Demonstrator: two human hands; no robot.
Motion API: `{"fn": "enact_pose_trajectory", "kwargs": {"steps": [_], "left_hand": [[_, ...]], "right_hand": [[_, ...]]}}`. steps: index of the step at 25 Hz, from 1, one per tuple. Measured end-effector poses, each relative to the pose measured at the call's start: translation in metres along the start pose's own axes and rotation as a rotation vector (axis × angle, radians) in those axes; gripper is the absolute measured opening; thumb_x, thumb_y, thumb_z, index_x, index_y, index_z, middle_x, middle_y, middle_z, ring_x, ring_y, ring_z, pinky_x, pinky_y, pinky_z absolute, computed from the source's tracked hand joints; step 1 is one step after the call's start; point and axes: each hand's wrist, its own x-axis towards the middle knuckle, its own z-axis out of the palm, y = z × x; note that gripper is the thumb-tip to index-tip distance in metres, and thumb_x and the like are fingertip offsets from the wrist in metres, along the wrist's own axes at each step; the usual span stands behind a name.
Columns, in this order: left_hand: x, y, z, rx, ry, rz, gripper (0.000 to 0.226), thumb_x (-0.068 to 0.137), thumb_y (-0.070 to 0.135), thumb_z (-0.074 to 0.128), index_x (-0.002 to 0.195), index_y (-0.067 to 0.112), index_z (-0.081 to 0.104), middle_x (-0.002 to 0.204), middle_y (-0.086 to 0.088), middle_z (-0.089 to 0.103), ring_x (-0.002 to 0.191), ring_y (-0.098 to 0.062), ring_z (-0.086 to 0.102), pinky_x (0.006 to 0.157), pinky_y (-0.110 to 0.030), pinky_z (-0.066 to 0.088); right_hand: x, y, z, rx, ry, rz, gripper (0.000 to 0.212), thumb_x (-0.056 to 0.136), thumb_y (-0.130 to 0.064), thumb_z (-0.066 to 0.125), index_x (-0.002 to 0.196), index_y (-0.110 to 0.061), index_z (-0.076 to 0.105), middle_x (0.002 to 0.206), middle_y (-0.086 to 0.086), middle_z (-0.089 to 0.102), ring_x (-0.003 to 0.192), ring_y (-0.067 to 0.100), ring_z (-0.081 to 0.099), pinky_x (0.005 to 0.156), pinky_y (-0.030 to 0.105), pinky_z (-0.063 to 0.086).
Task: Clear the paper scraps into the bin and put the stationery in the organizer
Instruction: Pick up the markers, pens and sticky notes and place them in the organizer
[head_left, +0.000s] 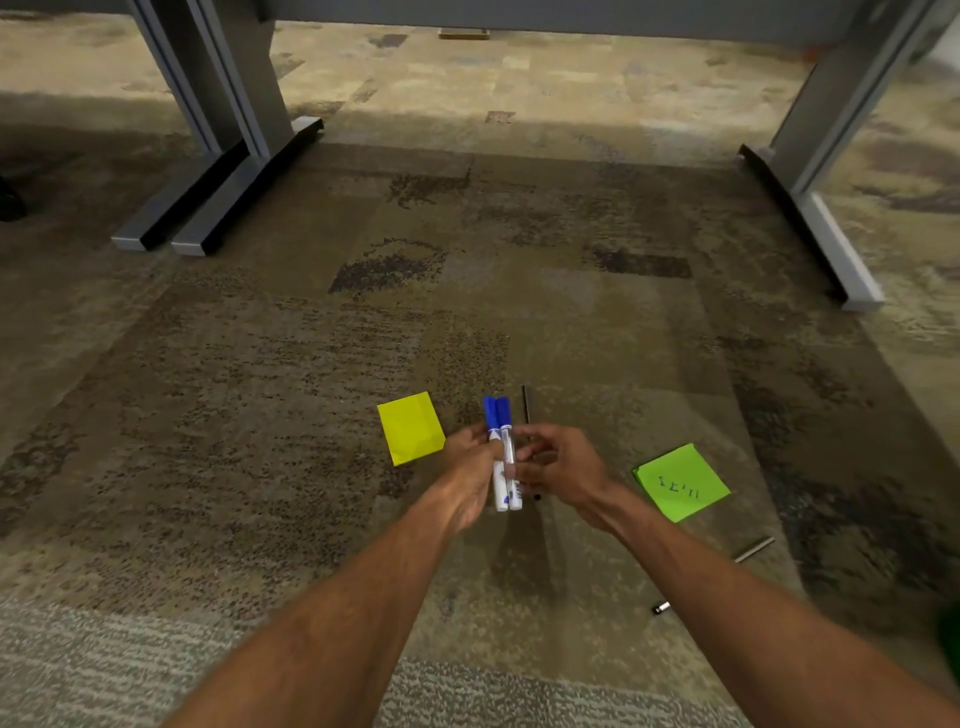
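We hold two blue-capped markers (503, 452) side by side above the carpet (260, 415), caps pointing away from us, white barrels toward us. Our left hand (470, 475) is curled around the barrels from the left, its fingers closed on them. Our right hand (558, 470) sits just beside the markers on the right with its fingers loosely bent and their tips at the barrels; we cannot tell whether it truly grips them or only touches. A dark pen (527, 405) lies on the carpet behind the markers, its far end showing just right of the caps and the rest hidden by our hands. A yellow note (410, 428) lies flat on the carpet just left of our left hand. A green note (681, 483) with handwriting on it lies to the right of our right hand, apart from it. Nearer to us on the right, a second pen (753, 550) lies on the carpet, partly covered by our right forearm, with its tip showing on the near side of the arm. Grey desk legs (244, 171) stand at the far left and far right.
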Motion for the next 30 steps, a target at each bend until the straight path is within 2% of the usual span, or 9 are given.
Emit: {"fn": "enact_pose_trajectory", "kwargs": {"steps": [4, 7, 11, 13, 16, 20, 25, 28, 30], "left_hand": [[0.004, -0.007, 0.003, 0.009, -0.041, -0.003, 0.019, 0.088, -0.010, 0.053, 0.093, 0.008, 0.059, 0.077, -0.009, 0.066, 0.053, -0.017, 0.068, 0.051, -0.032, 0.057], [0.008, -0.016, 0.009, 0.046, -0.056, 0.015, 0.024, 0.083, -0.015, 0.058, 0.101, 0.001, 0.058, 0.080, -0.010, 0.065, 0.059, -0.019, 0.065, 0.055, -0.030, 0.057], [0.007, -0.034, 0.027, 0.114, -0.110, -0.045, 0.031, 0.082, -0.013, 0.061, 0.108, 0.003, 0.056, 0.084, -0.005, 0.063, 0.069, -0.017, 0.064, 0.064, -0.034, 0.054], [0.001, -0.042, 0.040, 0.150, -0.146, -0.062, 0.034, 0.081, -0.014, 0.061, 0.109, 0.006, 0.053, 0.088, -0.006, 0.063, 0.074, -0.018, 0.062, 0.069, -0.037, 0.053], [-0.008, -0.059, 0.061, 0.229, -0.171, -0.062, 0.035, 0.080, -0.015, 0.063, 0.105, 0.005, 0.051, 0.092, -0.008, 0.061, 0.072, -0.017, 0.059, 0.068, -0.036, 0.051], [-0.010, -0.075, 0.081, 0.251, -0.217, -0.074, 0.033, 0.078, -0.014, 0.065, 0.104, 0.003, 0.052, 0.084, -0.006, 0.062, 0.068, -0.017, 0.060, 0.061, -0.032, 0.054], [-0.008, -0.075, 0.087, 0.253, -0.218, -0.073, 0.024, 0.080, -0.011, 0.065, 0.093, 0.007, 0.055, 0.083, -0.009, 0.064, 0.066, -0.018, 0.064, 0.063, -0.031, 0.054], [-0.007, -0.069, 0.083, 0.231, -0.204, -0.075, 0.027, 0.084, -0.007, 0.063, 0.106, 0.003, 0.054, 0.083, -0.009, 0.066, 0.060, -0.014, 0.068, 0.065, -0.031, 0.056], [-0.005, -0.063, 0.077, 0.213, -0.196, -0.076, 0.033, 0.084, -0.006, 0.064, 0.114, 0.001, 0.052, 0.087, -0.011, 0.066, 0.068, -0.019, 0.068, 0.069, -0.033, 0.056]], "right_hand": [[-0.006, 0.002, -0.001, 0.045, -0.004, 0.022, 0.040, 0.071, 0.010, 0.074, 0.101, -0.014, 0.064, 0.075, 0.005, 0.056, 0.061, 0.011, 0.059, 0.050, 0.025, 0.058], [-0.018, 0.007, -0.013, 0.013, 0.039, 0.072, 0.033, 0.077, -0.002, 0.074, 0.107, -0.011, 0.064, 0.077, 0.005, 0.060, 0.066, 0.012, 0.062, 0.056, 0.030, 0.060], [-0.044, 0.031, -0.067, -0.426, 0.297, 0.147, 0.013, 0.080, -0.014, 0.073, 0.091, -0.014, 0.066, 0.066, 0.002, 0.060, 0.069, 0.027, 0.067, 0.067, 0.039, 0.056], [-0.064, 0.045, -0.098, -0.635, 0.444, 0.237, 0.008, 0.080, -0.016, 0.069, 0.087, -0.012, 0.068, 0.082, 0.015, 0.071, 0.087, 0.035, 0.069, 0.069, 0.034, 0.049], [-0.094, 0.060, -0.127, -0.739, 0.617, 0.421, 0.021, 0.084, -0.018, 0.057, 0.100, -0.007, 0.065, 0.109, 0.024, 0.067, 0.105, 0.040, 0.064, 0.083, 0.039, 0.052], [-0.111, 0.071, -0.134, -0.729, 0.660, 0.570, 0.029, 0.090, -0.022, 0.052, 0.116, -0.011, 0.059, 0.121, 0.025, 0.058, 0.115, 0.043, 0.057, 0.094, 0.042, 0.050], [-0.102, 0.078, -0.128, -0.707, 0.635, 0.521, 0.024, 0.084, -0.010, 0.054, 0.104, -0.002, 0.064, 0.110, 0.026, 0.066, 0.104, 0.039, 0.065, 0.085, 0.040, 0.054], [-0.099, 0.073, -0.125, -0.659, 0.675, 0.531, 0.023, 0.088, -0.011, 0.052, 0.105, 0.000, 0.062, 0.112, 0.027, 0.066, 0.104, 0.038, 0.066, 0.085, 0.041, 0.055], [-0.096, 0.063, -0.123, -0.622, 0.723, 0.561, 0.023, 0.088, -0.008, 0.052, 0.108, 0.000, 0.061, 0.114, 0.026, 0.064, 0.106, 0.038, 0.064, 0.086, 0.042, 0.054]]}}
